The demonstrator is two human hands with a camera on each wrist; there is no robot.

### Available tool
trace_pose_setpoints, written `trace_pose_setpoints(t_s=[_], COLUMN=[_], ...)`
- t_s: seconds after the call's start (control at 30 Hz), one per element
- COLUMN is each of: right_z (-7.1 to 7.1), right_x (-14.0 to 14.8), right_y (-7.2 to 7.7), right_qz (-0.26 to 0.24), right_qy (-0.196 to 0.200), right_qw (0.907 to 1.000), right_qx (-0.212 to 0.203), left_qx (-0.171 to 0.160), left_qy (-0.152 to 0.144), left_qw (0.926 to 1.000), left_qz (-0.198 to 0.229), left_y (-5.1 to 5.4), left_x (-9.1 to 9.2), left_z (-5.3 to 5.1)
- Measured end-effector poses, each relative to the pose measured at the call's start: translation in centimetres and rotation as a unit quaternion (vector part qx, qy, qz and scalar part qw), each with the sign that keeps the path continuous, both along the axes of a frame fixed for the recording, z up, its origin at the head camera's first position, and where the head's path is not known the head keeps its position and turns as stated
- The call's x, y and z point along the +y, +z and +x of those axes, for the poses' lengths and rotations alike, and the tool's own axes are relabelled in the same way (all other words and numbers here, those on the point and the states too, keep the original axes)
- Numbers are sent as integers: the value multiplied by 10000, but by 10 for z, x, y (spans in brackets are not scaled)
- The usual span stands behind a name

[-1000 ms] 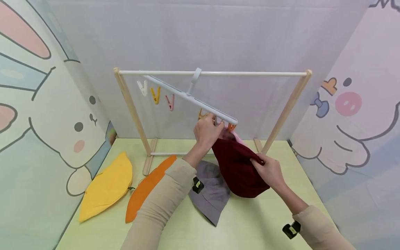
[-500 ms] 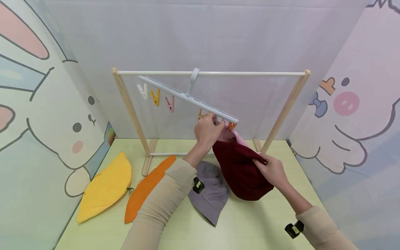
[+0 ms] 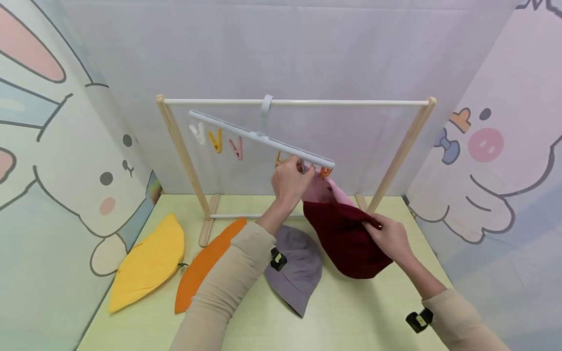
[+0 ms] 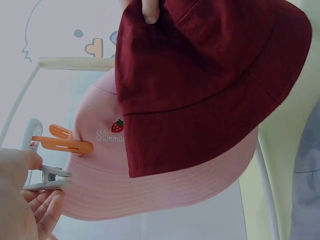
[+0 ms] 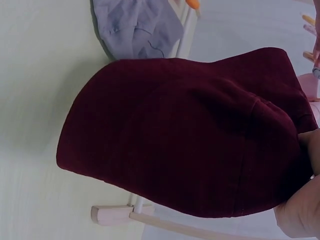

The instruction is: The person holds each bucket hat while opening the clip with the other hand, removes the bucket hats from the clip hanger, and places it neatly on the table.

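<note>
My left hand (image 3: pixel 291 180) pinches a grey clothespin (image 4: pixel 50 175) under the right part of a white clip hanger (image 3: pixel 285 145). In the left wrist view the clothespin's jaws are parted and point at a pink bucket hat (image 4: pixel 95 117) with a strawberry and lettering. An orange clothespin (image 4: pixel 65 144) beside it bites the pink hat. My right hand (image 3: pixel 391 238) grips a dark red bucket hat (image 3: pixel 347 243) by its edge, in front of the pink one. Its brim hangs close to the grey clothespin, apart from it in the left wrist view.
The hanger hooks over the white bar (image 3: pixel 351 103) of a wooden-legged rack. White, yellow and pink clothespins (image 3: pixel 237 147) hang at its left. A grey hat (image 3: pixel 294 268), an orange hat (image 3: pixel 206 265) and a yellow hat (image 3: pixel 149 263) lie on the table (image 3: pixel 342 321).
The right hand has moved the dark red hat a little to the right, showing more of the pink hat. The hanger has swung, its left end lower. The left hand stays on the grey clothespin.
</note>
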State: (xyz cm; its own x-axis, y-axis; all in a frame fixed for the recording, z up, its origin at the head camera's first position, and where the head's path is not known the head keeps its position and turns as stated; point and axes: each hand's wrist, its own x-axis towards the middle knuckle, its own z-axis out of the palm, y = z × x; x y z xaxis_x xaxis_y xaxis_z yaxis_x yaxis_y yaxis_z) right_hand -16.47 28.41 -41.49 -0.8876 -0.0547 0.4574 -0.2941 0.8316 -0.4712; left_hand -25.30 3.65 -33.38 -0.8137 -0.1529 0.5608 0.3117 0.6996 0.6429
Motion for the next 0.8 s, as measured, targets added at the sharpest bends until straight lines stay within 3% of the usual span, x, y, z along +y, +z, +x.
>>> trace_pose_setpoints(t_s=[0.8], right_z=[-3], right_x=[25], right_y=[-9], right_qz=[714], right_qy=[111], right_qw=[9972], right_qx=[177], left_qx=[66], left_qy=[142], left_qw=[9999], left_qz=[-37], left_y=[1], left_x=[-6], left_z=[-1])
